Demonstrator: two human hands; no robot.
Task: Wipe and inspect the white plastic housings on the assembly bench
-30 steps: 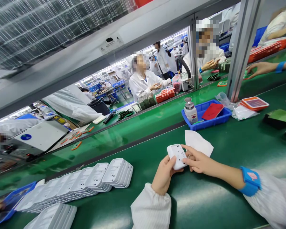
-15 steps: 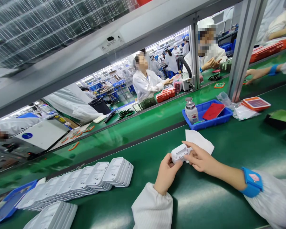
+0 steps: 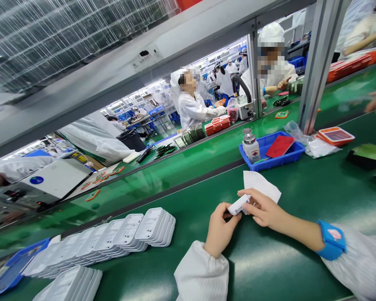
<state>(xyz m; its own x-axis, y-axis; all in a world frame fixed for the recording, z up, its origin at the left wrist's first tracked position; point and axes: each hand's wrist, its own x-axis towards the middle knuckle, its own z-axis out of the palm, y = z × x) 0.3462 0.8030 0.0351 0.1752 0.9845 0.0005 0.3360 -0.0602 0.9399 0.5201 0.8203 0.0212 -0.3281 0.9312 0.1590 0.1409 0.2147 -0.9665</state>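
Observation:
Between my two hands is a small white plastic housing (image 3: 239,205), tilted so that a narrow side faces me. The fingers and thumb of my left hand (image 3: 221,228) are closed on its left end. My right hand (image 3: 265,209), with a blue band at the wrist, grips the right end, and its fingers hide part of the housing. A bit of white cloth or paper seems to show under the right fingers, but I cannot tell if it is held. Just behind this hand a white sheet (image 3: 263,186) lies on the green bench.
Stacked white housings (image 3: 150,223) form a row at the left, beside a blue tray (image 3: 21,267). A blue bin (image 3: 271,161) holds a dispenser bottle (image 3: 250,146) and a red piece. Behind runs a green conveyor (image 3: 175,167) with orange-edged boards. A metal post (image 3: 321,71) stands at right; co-workers sit opposite.
The housing has been tipped in my hands, from its hollow face showing to a narrow side showing. A co-worker's hand at the far right has shifted rightward.

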